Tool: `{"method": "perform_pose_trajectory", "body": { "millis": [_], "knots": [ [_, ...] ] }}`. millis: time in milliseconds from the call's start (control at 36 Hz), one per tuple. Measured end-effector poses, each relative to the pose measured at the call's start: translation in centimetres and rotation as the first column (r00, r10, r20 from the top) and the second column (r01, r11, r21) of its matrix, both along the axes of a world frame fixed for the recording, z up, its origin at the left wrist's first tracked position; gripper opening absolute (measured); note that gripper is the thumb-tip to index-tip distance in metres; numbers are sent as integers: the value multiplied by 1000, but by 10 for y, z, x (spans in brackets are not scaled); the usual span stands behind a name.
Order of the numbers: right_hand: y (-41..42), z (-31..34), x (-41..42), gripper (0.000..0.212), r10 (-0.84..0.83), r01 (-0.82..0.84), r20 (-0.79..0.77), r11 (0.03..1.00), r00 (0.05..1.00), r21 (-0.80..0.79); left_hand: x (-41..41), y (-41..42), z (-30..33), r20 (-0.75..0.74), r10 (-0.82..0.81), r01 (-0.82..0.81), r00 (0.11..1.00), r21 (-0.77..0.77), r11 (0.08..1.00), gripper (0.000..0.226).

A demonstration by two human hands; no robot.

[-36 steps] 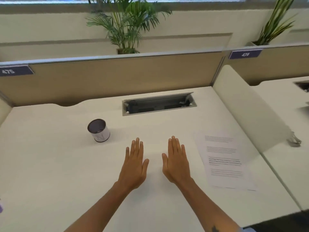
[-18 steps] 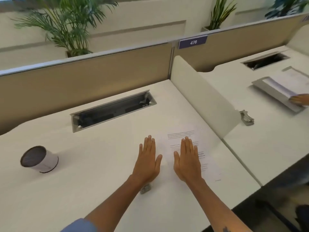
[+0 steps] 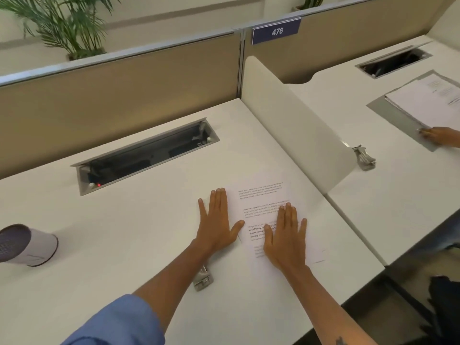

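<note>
White printed paper sheet [image 3: 263,197] lies by the right edge of the white desk [image 3: 124,235], toward the front. My right grip [image 3: 286,237] is open, flat on the sheet, fingers straight. My left grip [image 3: 217,220] is open, flat on bare desk, thumb at the sheet's left edge. A small silver metal tool [image 3: 204,280] lies beneath my left forearm.

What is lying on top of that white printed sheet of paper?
The right hand lies flat on the white printed sheet, fingers straight; the left hand rests at its left edge. Text beneath the palm is covered.
</note>
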State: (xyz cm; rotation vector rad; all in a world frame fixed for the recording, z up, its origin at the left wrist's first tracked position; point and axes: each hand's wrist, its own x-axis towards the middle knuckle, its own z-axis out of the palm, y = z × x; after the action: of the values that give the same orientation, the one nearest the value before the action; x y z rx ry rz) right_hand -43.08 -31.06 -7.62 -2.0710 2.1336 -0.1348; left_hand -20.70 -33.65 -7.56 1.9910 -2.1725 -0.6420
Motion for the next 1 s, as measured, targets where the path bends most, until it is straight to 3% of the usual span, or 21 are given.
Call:
{"method": "perform_pose_trajectory", "body": {
  "millis": [111,194,306,389,500,611,667,833,1000],
  "knots": [
    [0,-1,3,78,-5,5,-5,1000,1000,-1,-3,-3,1,-49,-32,31,998,-31,999,111],
    [0,0,4,78,-9,9,-4,1000,1000,-13,-9,-6,6,-229,-18,5,973,-57,998,116],
    [0,4,3,78,-4,4,-10,1000,1000,-8,-26,0,19,-600,129,-214,789,-72,974,124],
    [0,8,2,79,0,0,-1,1000,1000,-2,-41,9,23,-739,295,-386,605,51,921,124],
    [0,10,1,78,-1,1,30,1000,1000,1,-56,16,24,-771,448,-446,453,239,862,118],
    [-2,12,-1,80,-8,8,74,1000,997,6,-62,17,24,-753,540,-496,377,328,804,59],
    [-4,15,-3,85,-20,17,107,999,994,27,-64,19,27,-745,556,-492,369,351,797,42],
    [-15,34,-7,95,-137,129,299,991,944,46,-58,23,39,-779,523,-484,347,328,811,44],
    [-27,68,0,99,-216,193,537,976,816,99,-29,38,64,-800,501,-499,330,302,812,44]
  ]
}}
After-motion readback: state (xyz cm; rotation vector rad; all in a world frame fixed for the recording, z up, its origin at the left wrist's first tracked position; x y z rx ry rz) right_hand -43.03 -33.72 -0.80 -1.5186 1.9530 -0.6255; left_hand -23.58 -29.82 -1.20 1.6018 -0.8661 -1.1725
